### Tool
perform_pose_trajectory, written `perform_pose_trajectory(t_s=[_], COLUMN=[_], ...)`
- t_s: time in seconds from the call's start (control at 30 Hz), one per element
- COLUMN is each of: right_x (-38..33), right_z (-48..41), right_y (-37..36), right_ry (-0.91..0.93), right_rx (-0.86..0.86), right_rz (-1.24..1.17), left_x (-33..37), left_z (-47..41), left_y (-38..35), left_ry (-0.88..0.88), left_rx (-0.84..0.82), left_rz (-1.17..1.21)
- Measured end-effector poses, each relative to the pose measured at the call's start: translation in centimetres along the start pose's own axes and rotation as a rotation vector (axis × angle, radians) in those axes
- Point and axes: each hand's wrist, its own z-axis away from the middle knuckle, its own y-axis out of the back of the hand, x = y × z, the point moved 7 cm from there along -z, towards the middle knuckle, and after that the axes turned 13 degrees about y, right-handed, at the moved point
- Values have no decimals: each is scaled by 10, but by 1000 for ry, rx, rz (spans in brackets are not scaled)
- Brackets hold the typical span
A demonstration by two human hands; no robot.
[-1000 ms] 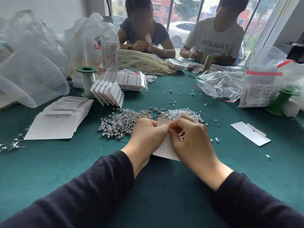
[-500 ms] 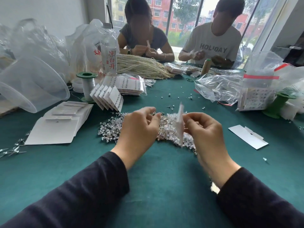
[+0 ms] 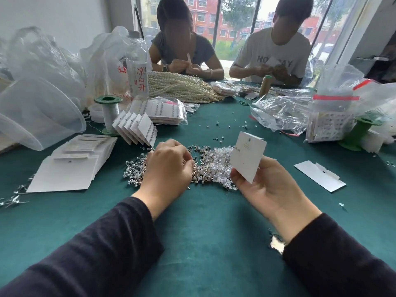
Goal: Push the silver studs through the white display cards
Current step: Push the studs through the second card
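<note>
Head view, my read from the remote seat.

- Right hand point(image 3: 272, 185): raised off the table, palm turned toward me. It pinches the white display card point(image 3: 248, 156) by its lower corner, thumb on the near face and fingers behind. The card stands nearly upright and a little tilted, above the right end of the stud pile. Its face carries a few tiny marks near the top, too small for me to tell what they are.
- Left hand point(image 3: 169, 166): back of the hand up, fingers curled down into the pile of silver studs point(image 3: 205, 168). Thumb and forefinger tips meet at the pile's surface. I cannot tell whether a stud sits between them.
- Pile: heaped on the green tablecloth point(image 3: 203, 221) between the two hands, with loose studs scattered beyond it.
- Left side: a stack of blank cards point(image 3: 64, 170) lying flat. Behind it, a fanned row of filled cards point(image 3: 137, 129) leans on edge, with a green thread spool point(image 3: 108, 112) just beside it.
- Right side: one flat card point(image 3: 319, 175) lying alone, well apart from the pile.
- Far side: a labelled water bottle point(image 3: 137, 67), pearl strands point(image 3: 180, 86), and clear plastic bags point(image 3: 280, 110). Two seated people are handling cards of their own.
</note>
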Motion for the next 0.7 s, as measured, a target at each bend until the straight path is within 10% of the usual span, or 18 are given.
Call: perform_pose_trajectory(t_s=[0.7], right_x=[18], right_z=[27], right_y=[-38], right_ry=[-279], right_rx=[-307], right_rz=[-205], left_x=[43], left_z=[30], left_y=[8], left_ry=[-41], left_rx=[-71], left_rz=[604])
